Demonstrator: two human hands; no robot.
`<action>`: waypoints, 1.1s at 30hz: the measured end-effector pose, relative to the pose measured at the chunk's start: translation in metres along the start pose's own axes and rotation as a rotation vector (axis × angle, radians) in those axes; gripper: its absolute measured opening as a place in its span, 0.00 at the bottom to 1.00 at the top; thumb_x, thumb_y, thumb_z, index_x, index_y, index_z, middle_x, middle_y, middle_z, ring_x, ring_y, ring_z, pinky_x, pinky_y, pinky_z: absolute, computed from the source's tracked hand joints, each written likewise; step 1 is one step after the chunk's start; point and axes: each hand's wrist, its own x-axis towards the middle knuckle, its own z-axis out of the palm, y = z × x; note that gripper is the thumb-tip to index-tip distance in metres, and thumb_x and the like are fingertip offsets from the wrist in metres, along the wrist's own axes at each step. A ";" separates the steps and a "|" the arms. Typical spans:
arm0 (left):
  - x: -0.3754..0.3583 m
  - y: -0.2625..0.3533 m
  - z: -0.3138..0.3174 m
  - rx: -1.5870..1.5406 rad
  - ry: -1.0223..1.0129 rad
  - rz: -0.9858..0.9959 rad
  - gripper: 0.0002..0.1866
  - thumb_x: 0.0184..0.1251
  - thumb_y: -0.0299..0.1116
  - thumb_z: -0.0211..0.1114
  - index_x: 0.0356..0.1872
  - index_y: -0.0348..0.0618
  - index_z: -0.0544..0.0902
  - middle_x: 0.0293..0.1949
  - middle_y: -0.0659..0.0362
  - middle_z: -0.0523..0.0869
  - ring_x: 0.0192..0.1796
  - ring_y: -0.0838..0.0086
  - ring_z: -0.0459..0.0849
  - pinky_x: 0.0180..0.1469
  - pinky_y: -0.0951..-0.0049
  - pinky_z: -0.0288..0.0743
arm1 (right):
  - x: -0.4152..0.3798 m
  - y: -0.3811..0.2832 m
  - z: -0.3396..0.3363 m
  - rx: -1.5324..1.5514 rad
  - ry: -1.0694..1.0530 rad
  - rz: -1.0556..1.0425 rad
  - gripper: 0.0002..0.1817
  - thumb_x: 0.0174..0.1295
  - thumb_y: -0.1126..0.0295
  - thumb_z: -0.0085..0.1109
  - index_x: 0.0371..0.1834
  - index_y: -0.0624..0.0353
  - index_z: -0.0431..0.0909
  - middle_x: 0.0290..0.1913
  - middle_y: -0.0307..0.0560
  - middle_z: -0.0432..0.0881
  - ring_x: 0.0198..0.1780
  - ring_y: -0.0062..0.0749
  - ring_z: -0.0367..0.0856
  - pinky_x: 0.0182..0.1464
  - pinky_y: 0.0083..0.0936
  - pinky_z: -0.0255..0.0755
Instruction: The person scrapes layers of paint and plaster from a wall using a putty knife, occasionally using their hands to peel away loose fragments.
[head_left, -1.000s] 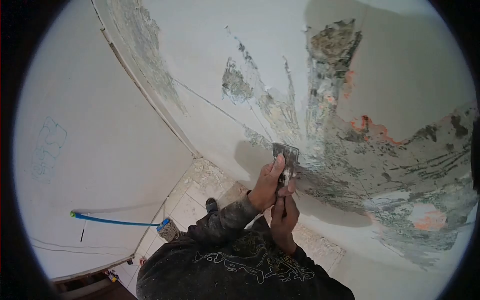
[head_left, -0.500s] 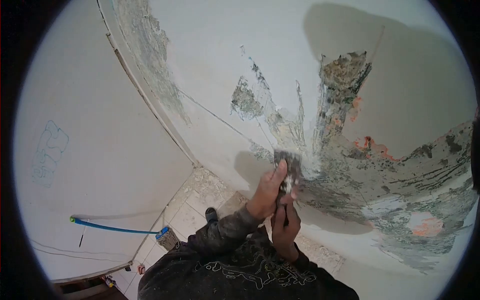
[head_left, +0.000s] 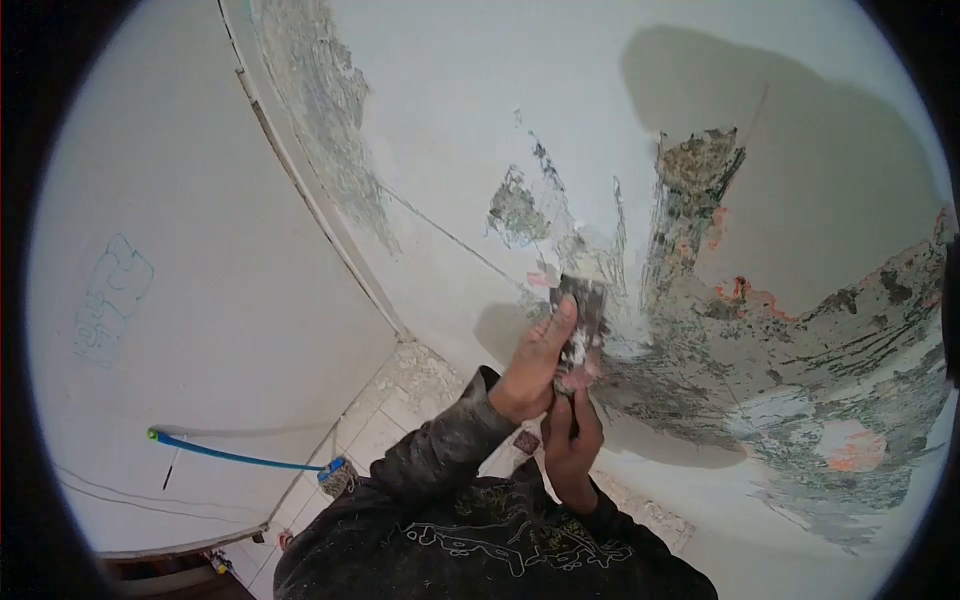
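A flat, dusty scraper blade lies against the wall where the paint is scraped away. My left hand is closed on the blade's left side, thumb stretched along its face. Just below, my right hand is closed around the scraper's lower end, its handle mostly hidden by the fingers. Pale flakes cling to the blade, and a pinkish chip shows by its upper left corner. Rough grey patches of bared wall spread to the right.
A blue-handled broom leans at the left wall, bristles on the tiled floor. Paint debris lies along the wall's foot. A small brownish block shows beside my right hand. Dark furniture stands at lower left.
The view has shifted slightly. The scraper has moved a little up the wall relative to the marks, with both hands still on it. A pinkish chip now shows by its corner.
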 end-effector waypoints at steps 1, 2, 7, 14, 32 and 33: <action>-0.002 -0.006 -0.001 -0.026 -0.015 -0.029 0.23 0.69 0.54 0.49 0.32 0.43 0.76 0.18 0.60 0.77 0.18 0.81 0.71 0.20 0.81 0.62 | -0.004 -0.001 -0.002 0.026 0.013 0.045 0.15 0.68 0.72 0.45 0.53 0.72 0.68 0.20 0.33 0.64 0.18 0.12 0.59 0.18 0.15 0.54; -0.001 -0.010 -0.002 -0.093 -0.047 -0.065 0.22 0.68 0.54 0.50 0.32 0.43 0.76 0.19 0.61 0.77 0.19 0.81 0.72 0.20 0.82 0.62 | 0.000 -0.003 -0.002 0.028 0.000 0.043 0.15 0.68 0.72 0.45 0.53 0.72 0.67 0.20 0.33 0.64 0.18 0.12 0.60 0.18 0.15 0.54; -0.006 0.023 0.010 0.027 0.070 -0.009 0.26 0.68 0.58 0.47 0.32 0.41 0.73 0.17 0.62 0.73 0.16 0.82 0.65 0.18 0.83 0.56 | 0.011 -0.007 0.018 -0.098 0.017 -0.109 0.17 0.68 0.72 0.44 0.55 0.72 0.66 0.21 0.32 0.65 0.18 0.11 0.60 0.18 0.14 0.54; -0.002 0.022 0.027 -0.013 0.208 0.036 0.25 0.68 0.56 0.48 0.31 0.41 0.74 0.17 0.62 0.74 0.15 0.81 0.67 0.18 0.82 0.60 | 0.011 -0.009 0.008 -0.019 0.012 -0.004 0.19 0.68 0.72 0.45 0.60 0.71 0.64 0.22 0.34 0.67 0.20 0.11 0.61 0.20 0.14 0.55; -0.013 -0.075 -0.050 -0.017 -0.058 -0.181 0.21 0.69 0.50 0.50 0.44 0.40 0.72 0.33 0.53 0.82 0.35 0.68 0.84 0.37 0.69 0.79 | -0.059 0.021 -0.027 0.127 0.034 0.443 0.19 0.67 0.70 0.43 0.59 0.69 0.66 0.26 0.36 0.71 0.22 0.13 0.65 0.24 0.13 0.60; -0.012 -0.081 -0.047 -0.020 -0.069 -0.188 0.21 0.69 0.51 0.50 0.45 0.41 0.71 0.32 0.53 0.82 0.35 0.67 0.83 0.39 0.68 0.78 | -0.055 0.017 -0.029 0.115 0.049 0.438 0.19 0.67 0.70 0.43 0.58 0.69 0.67 0.26 0.36 0.71 0.22 0.13 0.64 0.23 0.13 0.60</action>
